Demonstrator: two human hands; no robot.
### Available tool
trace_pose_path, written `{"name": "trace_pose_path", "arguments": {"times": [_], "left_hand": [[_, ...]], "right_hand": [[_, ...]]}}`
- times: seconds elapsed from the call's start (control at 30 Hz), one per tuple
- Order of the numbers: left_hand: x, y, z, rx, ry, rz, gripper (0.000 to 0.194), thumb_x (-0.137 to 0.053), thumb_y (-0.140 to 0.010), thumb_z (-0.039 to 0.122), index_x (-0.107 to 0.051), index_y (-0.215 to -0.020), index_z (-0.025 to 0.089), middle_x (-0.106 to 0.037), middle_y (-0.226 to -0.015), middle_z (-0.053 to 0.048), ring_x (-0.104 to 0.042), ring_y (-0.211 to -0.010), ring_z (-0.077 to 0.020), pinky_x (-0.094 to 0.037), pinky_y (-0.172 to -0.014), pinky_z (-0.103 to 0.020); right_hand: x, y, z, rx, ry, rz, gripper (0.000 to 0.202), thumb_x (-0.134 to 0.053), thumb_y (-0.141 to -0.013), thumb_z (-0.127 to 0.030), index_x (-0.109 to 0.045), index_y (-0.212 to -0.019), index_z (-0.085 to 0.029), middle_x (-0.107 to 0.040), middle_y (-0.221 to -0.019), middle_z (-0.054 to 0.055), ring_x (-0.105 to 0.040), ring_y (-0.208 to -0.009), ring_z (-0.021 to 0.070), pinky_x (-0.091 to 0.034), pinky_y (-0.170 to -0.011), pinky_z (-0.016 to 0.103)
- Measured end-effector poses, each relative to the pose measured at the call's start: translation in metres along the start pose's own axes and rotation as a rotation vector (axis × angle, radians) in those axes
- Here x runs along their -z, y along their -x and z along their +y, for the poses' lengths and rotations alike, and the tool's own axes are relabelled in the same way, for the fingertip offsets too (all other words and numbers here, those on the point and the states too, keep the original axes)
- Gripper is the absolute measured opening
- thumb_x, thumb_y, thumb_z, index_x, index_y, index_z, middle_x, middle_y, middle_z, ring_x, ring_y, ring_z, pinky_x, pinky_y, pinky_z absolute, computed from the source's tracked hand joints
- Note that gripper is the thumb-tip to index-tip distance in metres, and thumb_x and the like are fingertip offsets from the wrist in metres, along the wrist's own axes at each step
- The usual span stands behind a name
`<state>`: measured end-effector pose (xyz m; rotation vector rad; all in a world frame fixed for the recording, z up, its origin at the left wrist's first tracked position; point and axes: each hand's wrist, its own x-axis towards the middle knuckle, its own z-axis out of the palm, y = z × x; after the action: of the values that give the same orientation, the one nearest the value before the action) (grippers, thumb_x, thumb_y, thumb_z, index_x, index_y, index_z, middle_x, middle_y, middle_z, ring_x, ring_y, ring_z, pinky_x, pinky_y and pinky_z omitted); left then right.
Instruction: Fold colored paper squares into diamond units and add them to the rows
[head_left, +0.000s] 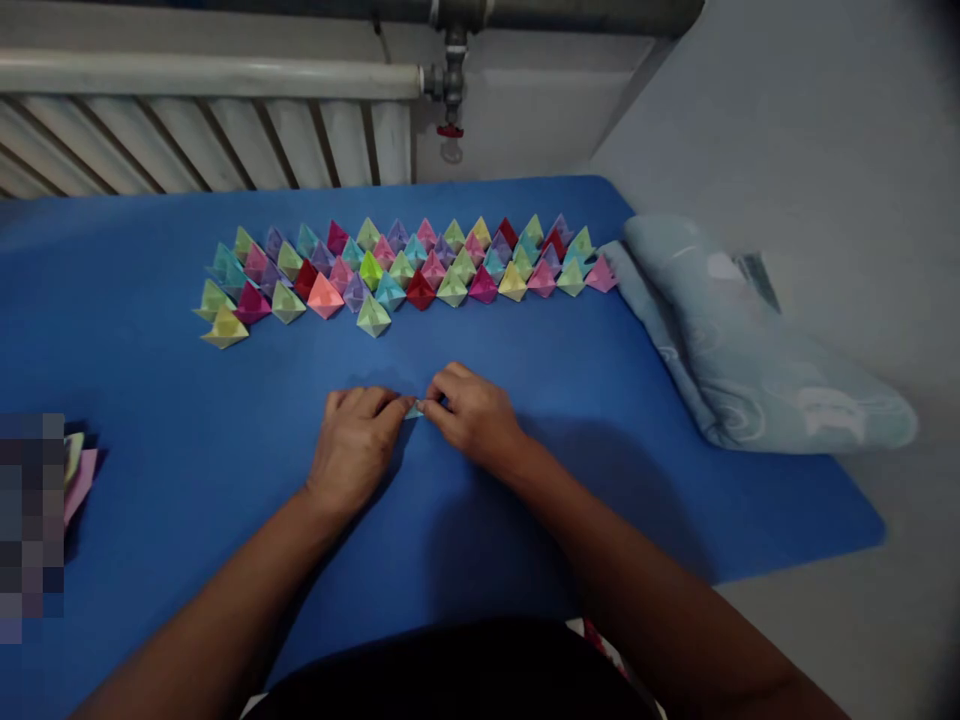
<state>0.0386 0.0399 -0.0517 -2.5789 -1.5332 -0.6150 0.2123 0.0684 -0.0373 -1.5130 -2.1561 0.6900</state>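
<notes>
A small light-blue folded paper [413,411] is pinched between my two hands, low over the blue mat [225,430]. My left hand [358,430] grips its left end with thumb and fingers. On the other end, the thumb and fingertips of my right hand [474,412] are pressed together. Most of the paper is hidden by the fingertips, so its full shape does not show. Beyond my hands stand several rows of colourful folded paper boats [390,292], set close together. A pale green boat [373,316] sits in front of the rows, nearest my hands.
A folded grey-blue blanket [750,350] lies at the mat's right edge, against the last boats. Pink and yellow papers [81,480] lie at far left beside a blurred-out patch. A white radiator [225,140] and a pipe valve [452,90] stand behind the mat.
</notes>
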Motion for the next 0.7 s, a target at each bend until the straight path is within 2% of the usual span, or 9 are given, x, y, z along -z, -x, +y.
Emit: {"name": "trace_pose_path", "arguments": {"times": [0.13, 0.27, 0.4, 0.57, 0.7], "left_hand": [[0.001, 0.004, 0.002, -0.107, -0.054, 0.061, 0.027, -0.044, -0.097, 0.019, -0.068, -0.110, 0.017, -0.070, -0.104, -0.011, -0.062, -0.083, -0.0237, -0.043, -0.072, -0.039], [0.002, 0.007, 0.003, -0.132, -0.060, 0.016, 0.029, -0.042, -0.096, 0.017, -0.066, -0.113, 0.014, -0.071, -0.103, -0.013, -0.061, -0.084, -0.0245, -0.044, -0.073, -0.040], [0.003, 0.011, 0.005, -0.103, -0.067, -0.029, 0.034, -0.039, -0.096, 0.015, -0.063, -0.121, 0.015, -0.069, -0.109, -0.015, -0.060, -0.089, -0.0273, -0.044, -0.074, -0.042], [0.004, 0.016, 0.012, -0.057, -0.047, -0.067, 0.038, -0.038, -0.095, 0.014, -0.061, -0.125, 0.014, -0.067, -0.112, -0.017, -0.060, -0.092, -0.0288, -0.043, -0.077, -0.045], [0.003, 0.017, 0.019, -0.036, -0.093, -0.088, 0.040, -0.035, -0.094, 0.010, -0.060, -0.126, 0.010, -0.066, -0.114, -0.018, -0.060, -0.093, -0.0297, -0.043, -0.080, -0.047]], "right_hand": [[0.000, -0.004, 0.001, -0.026, 0.015, -0.034, 0.012, -0.062, -0.086, -0.023, -0.062, -0.075, -0.019, -0.055, -0.079, -0.001, -0.048, -0.067, 0.0111, -0.030, -0.058, 0.025], [0.002, -0.005, 0.009, -0.005, -0.119, -0.043, 0.012, -0.063, -0.085, -0.024, -0.063, -0.074, -0.018, -0.054, -0.078, -0.002, -0.048, -0.065, 0.0096, -0.032, -0.058, 0.024], [0.004, -0.002, 0.014, 0.021, -0.276, -0.048, 0.005, -0.065, -0.081, -0.018, -0.064, -0.076, -0.018, -0.054, -0.079, -0.003, -0.050, -0.064, 0.0078, -0.037, -0.062, 0.022], [0.000, -0.004, 0.012, 0.000, -0.176, -0.023, 0.005, -0.064, -0.079, -0.016, -0.064, -0.075, -0.019, -0.055, -0.080, -0.003, -0.049, -0.065, 0.0090, -0.037, -0.063, 0.023], [0.002, -0.008, 0.007, -0.019, -0.085, -0.069, 0.006, -0.062, -0.081, -0.017, -0.063, -0.076, -0.019, -0.055, -0.080, -0.002, -0.049, -0.067, 0.0100, -0.037, -0.062, 0.023]]}}
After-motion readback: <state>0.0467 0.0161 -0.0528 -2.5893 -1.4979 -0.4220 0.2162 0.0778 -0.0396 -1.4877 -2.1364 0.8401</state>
